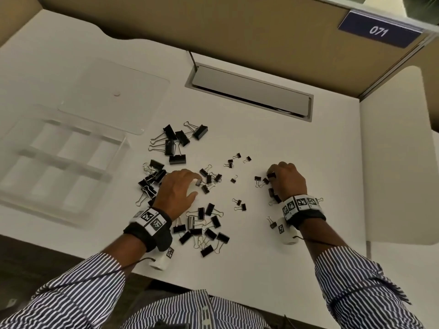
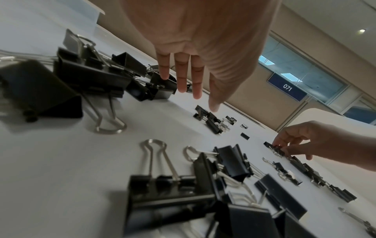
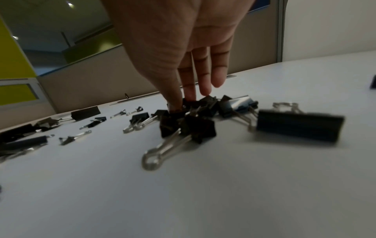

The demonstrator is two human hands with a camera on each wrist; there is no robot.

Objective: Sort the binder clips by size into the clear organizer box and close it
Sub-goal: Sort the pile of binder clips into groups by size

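Lots of black binder clips (image 1: 180,160) lie spread out on the white desk (image 1: 308,162), big ones, middle ones and tiny ones all mixed up. The clear organizer box (image 1: 59,162) sits open on the desk, off to the left of the clips, and its clear lid (image 1: 114,96) lies flat just behind it. The left hand (image 1: 177,191) hangs over the clips with its fingers straight, holding nothing. The right hand (image 1: 287,180) is curled, and its fingertips (image 3: 175,103) pinch a small clip (image 1: 271,175) in a little bunch.
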